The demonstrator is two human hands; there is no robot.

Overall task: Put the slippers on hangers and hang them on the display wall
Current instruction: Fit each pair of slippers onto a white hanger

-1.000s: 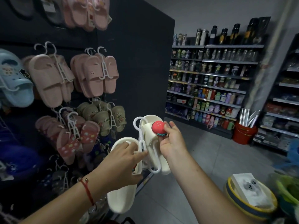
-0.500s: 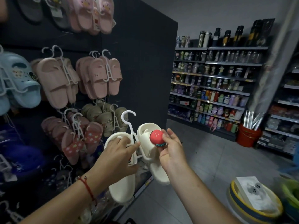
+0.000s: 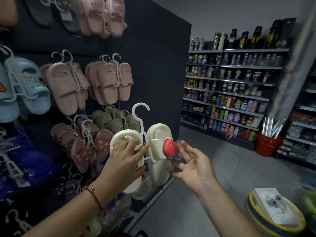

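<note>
1. Right now the cream slippers (image 3: 154, 151) sit on their white hanger (image 3: 142, 130), held up in front of me and just ahead of both hands, with the display wall (image 3: 153, 69) beyond and to the left of them.
2. My left hand (image 3: 125, 158) is the nearer one to the wall; its fingers are curled over the left slipper and the hanger's lower frame, so it carries the pair.
3. My right hand (image 3: 195, 166) is spread, palm up, fingers relaxed, just beside the right slipper and its red strawberry charm (image 3: 170, 148); whether a fingertip touches the charm I cannot tell.
4. The slippers' long axis runs up and down, toes low, and the hanger's hook stands upright above them with its opening facing right.
5. As I judge it, the loading is done and the hanging is left: the hook has to travel up and leftward to a free peg, and I cannot make out which peg is free among the pink slippers (image 3: 109, 82) and the olive slippers (image 3: 111, 120) already hung.
6. Low on my right, a yellow-rimmed basin (image 3: 297, 224) holds a white box (image 3: 273, 206); further off, a red bucket (image 3: 266, 144) holds shiny rods.
</note>
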